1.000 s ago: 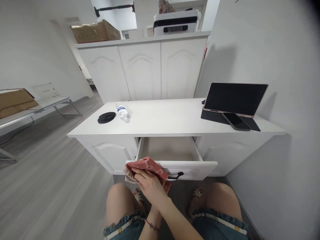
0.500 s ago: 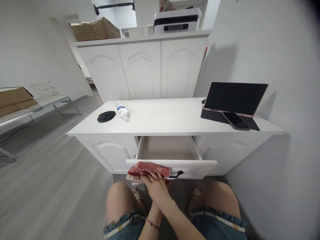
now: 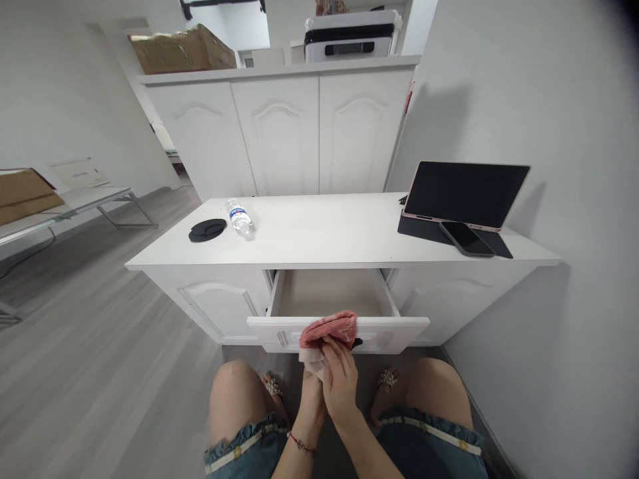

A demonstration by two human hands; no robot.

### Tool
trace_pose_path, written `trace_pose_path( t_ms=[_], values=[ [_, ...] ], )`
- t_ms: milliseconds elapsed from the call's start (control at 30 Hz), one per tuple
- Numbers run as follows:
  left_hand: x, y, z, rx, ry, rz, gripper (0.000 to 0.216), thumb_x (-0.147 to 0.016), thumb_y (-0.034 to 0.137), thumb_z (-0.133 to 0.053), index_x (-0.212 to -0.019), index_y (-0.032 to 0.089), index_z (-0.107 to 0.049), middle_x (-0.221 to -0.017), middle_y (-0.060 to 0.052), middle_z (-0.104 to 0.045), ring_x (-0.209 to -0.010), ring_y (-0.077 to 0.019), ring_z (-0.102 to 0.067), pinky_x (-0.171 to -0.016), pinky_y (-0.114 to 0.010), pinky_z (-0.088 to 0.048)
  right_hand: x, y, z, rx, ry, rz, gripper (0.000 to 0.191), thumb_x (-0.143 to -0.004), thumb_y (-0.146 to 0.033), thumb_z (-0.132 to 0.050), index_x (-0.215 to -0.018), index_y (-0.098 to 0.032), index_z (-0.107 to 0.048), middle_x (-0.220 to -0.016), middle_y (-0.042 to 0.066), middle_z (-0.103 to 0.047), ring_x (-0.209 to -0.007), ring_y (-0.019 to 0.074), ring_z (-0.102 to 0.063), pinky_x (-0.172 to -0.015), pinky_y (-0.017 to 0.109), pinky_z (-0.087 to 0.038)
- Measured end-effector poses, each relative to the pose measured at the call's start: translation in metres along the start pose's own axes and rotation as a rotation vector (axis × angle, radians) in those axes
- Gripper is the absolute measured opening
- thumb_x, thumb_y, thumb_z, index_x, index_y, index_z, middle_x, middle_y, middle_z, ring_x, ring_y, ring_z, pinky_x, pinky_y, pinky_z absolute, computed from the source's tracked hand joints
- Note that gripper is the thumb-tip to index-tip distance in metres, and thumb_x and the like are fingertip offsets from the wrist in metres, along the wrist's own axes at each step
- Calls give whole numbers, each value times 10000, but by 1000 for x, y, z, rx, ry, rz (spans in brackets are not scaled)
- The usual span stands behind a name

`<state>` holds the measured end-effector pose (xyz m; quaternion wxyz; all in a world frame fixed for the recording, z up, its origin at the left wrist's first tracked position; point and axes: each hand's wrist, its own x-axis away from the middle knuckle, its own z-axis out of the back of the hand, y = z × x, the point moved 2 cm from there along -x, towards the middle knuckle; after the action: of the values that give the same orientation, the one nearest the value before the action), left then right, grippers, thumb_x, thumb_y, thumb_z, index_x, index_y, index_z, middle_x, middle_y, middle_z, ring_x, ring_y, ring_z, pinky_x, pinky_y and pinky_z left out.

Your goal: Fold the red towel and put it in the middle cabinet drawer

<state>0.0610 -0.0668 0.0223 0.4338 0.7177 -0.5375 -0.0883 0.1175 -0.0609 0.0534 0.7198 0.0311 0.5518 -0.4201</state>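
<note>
A red and pale pink cloth (image 3: 328,328), bunched up, is in my hands in front of the pulled-out drawer (image 3: 284,326). My right hand (image 3: 340,378) grips it from the right, fingers curled over its front. My left hand (image 3: 312,392), with a beaded bracelet at the wrist, holds it from below; most of its fingers are hidden behind the cloth and the right hand. The cloth overlaps the drawer front and covers most of the dark handle (image 3: 357,343). I cannot tell whether it touches the drawer.
On the white cabinet top (image 3: 319,233) lie a plastic bottle (image 3: 240,217) and a black round object (image 3: 208,230) at left. A tablet or laptop (image 3: 466,194) and a phone (image 3: 467,239) are at right. My knees flank the drawer; a wall (image 3: 589,199) rises at right.
Both hands have moved slightly right with the cloth. Spread along the drawer's top edge before, the cloth is now gathered into a smaller bundle, and the right hand has turned more upright.
</note>
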Motion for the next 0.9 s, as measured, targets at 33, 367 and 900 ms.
trace_pose_path(
  t_ms=[33,367,900],
  values=[
    [-3,-2,3,6,-50,41,251,-578,200,-786,-810,145,-705,-812,-100,-712,-796,-261,-650,-734,-347,-494,3,6,2,12,11,-53,357,-877,-122,-378,-1159,-218,-574,-1072,76,-683,-1026,187,-604,-878,354,-470],
    [-15,-12,10,2,-213,99,236,-683,372,-745,-665,161,-641,-641,5,-630,-638,-114,-561,-699,-250,-438,13,50,36,211,309,-601,368,-884,-453,-429,-937,-131,-599,-841,183,-664,-807,278,-654,-687,363,-483],
    [-22,-1,1,-12,-155,102,257,-624,354,-793,-692,159,-640,-683,28,-590,-617,-93,-543,-700,-251,-436,6,97,68,286,465,-706,463,-872,-530,-426,-971,-110,-593,-874,195,-634,-839,297,-621,-714,394,-448]
  ],
)
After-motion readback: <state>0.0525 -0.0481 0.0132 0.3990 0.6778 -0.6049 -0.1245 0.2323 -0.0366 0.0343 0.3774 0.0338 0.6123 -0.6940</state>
